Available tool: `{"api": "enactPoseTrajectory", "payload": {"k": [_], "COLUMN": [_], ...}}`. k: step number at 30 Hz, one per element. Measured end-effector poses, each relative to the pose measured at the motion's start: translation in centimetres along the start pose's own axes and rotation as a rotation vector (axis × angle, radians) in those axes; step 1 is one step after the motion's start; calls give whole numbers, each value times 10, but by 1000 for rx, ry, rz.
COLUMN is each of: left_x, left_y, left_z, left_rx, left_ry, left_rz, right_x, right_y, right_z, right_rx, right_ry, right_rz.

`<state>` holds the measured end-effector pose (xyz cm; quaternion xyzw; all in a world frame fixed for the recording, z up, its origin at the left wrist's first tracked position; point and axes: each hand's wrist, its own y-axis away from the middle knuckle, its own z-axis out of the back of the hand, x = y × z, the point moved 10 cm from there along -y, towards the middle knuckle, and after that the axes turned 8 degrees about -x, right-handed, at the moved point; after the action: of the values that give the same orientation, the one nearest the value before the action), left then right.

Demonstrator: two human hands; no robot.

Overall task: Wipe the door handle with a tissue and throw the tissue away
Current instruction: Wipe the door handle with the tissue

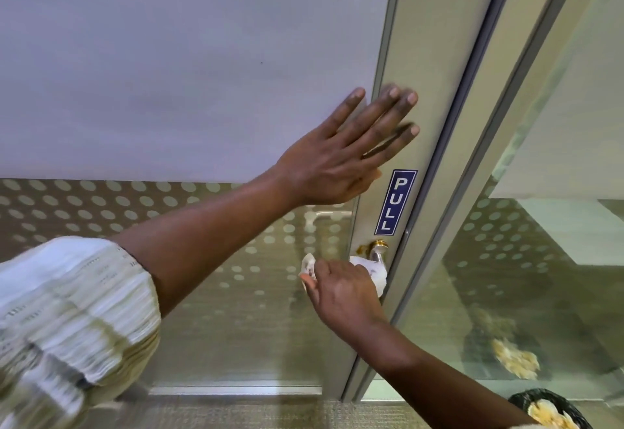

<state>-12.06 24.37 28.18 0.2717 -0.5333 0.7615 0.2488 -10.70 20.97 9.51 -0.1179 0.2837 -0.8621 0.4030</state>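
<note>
A metal door handle [377, 249] with a brass-coloured base sticks out of the door's pale frame, just under a blue PULL sign [395, 202]. My right hand [341, 293] is closed around the handle with a white tissue [376, 271] wrapped over it; tissue shows on both sides of the hand. My left hand [347, 155] lies flat with fingers spread against the door, above the sign, holding nothing. Most of the handle's lever is hidden under the tissue and my hand.
The door [169, 57] has a frosted upper pane and a dotted glass band lower down. A glass side panel [540, 259] stands to the right. At the bottom right sits a black-lined bin [526, 401] with crumpled tissues in it.
</note>
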Motion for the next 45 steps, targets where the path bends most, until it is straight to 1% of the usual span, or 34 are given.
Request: {"api": "enactPoseTrajectory", "payload": {"k": [2,5,7,8,9,10,12,14,16,18,19,21,24,25,26,28,30,34,36,39,41,43,45], "left_x": [-1,0,0,0,1,2,3,2,1,2,1,1,1,0,0,-1,0,0,0,0,-1,-1,-1], "left_y": [2,1,0,0,0,0,0,1,2,1,1,2,2,2,2,2,2,2,1,1,1,1,0], "left_z": [-3,-4,-4,-4,-5,-5,-5,-5,-6,-7,-8,-11,-13,-13,-13,-13,-13,-13,-13,-13,-14,-13,-12], "left_rx": [-1,-2,9,18,25,30,33,31,38,47,50,55,58,59,61,69,74,90,90,94,97,97,90], "left_ry": [-23,-38,-39,-39,-37,-38,-49,-68,-81,-96,-101,-109,-121,-123,-124,-127,-130,-135,-139,-135,-135,-140,-148], "left_rz": [2,10,13,14,17,21,30,25,15,11,8,-2,-7,-8,-10,-11,-11,-15,-16,-13,-10,-11,-12], "right_x": [4,2,1,3,5,8,4,-17,-35,-38,-33,-16,-4,-8,-12,-17,-17,-16,-18,-22,-21,-18,-12], "right_y": [-11,-24,-27,-27,-25,-21,-3,16,24,22,19,11,-5,-12,-16,-17,-22,-22,-22,-19,-18,-18,-20], "right_z": [-6,-28,-34,-33,-27,-19,-13,-15,-11,-2,3,4,1,-3,-12,-32,-40,-48,-49,-47,-46,-43,-39], "right_rx": [91,294,317,294,259,208,129,90,61,-17,-34,-5,100,180,304,530,653,750,719,607,519,438,357], "right_ry": [3,-60,-90,-131,-170,-186,-142,-131,-152,-137,-125,-89,-35,-35,-24,-32,-76,-244,-282,-269,-263,-309,-306], "right_rz": [-119,-337,-379,-355,-295,-185,56,204,256,255,222,129,-94,-201,-294,-419,-432,-464,-511,-590,-576,-536,-430]}}
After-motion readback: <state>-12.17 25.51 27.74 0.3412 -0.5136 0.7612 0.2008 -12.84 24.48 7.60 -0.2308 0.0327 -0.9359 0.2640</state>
